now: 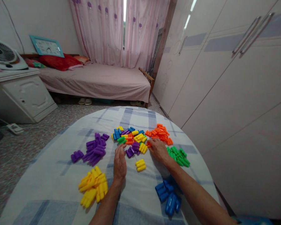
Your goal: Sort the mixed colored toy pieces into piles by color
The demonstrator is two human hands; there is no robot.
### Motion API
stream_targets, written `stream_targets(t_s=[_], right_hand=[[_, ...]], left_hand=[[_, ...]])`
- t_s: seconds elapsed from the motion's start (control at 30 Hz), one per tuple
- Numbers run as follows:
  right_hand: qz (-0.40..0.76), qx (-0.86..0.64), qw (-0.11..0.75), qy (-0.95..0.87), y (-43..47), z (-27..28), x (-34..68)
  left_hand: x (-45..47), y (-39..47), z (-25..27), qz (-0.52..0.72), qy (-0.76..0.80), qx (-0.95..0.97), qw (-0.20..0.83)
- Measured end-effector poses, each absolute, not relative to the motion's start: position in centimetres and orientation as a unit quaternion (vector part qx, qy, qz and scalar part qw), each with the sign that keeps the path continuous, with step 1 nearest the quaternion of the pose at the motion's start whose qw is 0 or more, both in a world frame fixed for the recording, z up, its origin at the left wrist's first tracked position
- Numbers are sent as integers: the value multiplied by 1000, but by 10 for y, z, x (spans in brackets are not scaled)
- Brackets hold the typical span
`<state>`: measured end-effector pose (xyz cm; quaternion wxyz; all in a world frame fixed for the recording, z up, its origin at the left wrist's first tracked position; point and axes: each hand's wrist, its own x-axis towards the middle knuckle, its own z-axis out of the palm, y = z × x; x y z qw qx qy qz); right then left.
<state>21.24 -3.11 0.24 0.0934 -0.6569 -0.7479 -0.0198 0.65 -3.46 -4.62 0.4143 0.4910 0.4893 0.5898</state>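
Observation:
Plastic building pieces lie sorted by colour on a round table with a checked cloth (pixel 61 175). A mixed heap (pixel 131 137) sits in the middle. My left hand (pixel 120 161) rests flat on the cloth, fingertips at the heap's near edge beside purple pieces (pixel 131 150). My right hand (pixel 157 149) reaches to the heap's right side, its fingers closed on an orange piece (pixel 149 144). Around lie a purple pile (pixel 95 150), a yellow pile (pixel 93 187), an orange pile (pixel 160 132), a green pile (pixel 179 156), a blue pile (pixel 168 197) and a lone yellow piece (pixel 140 165).
Behind the table stands a bed (pixel 96 81) with red pillows, pink curtains behind it. A white cabinet (pixel 21 93) with a fan on top is at the left. A wardrobe (pixel 224 78) fills the right side. A power strip (pixel 14 128) lies on the floor.

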Motion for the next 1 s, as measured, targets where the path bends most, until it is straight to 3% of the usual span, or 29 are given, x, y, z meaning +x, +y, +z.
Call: stream_targets(t_s=[0.27, 0.6, 0.67, 0.87, 1.0], right_hand=[[-95, -720, 172, -666, 5, 31, 248], [-87, -774, 78, -622, 40, 41, 270], [-94, -760, 129, -630, 24, 45, 269], [-37, -722, 432, -538, -88, 33, 269], [76, -752, 522, -396, -164, -15, 264]], left_hand=[[8, -37, -40, 588, 495, 489, 412], [8, -36, -44, 590, 493, 486, 417], [9, -35, -42, 589, 493, 488, 415], [9, -39, -30, 595, 471, 563, 326], [12, -47, -28, 584, 435, 639, 247]])
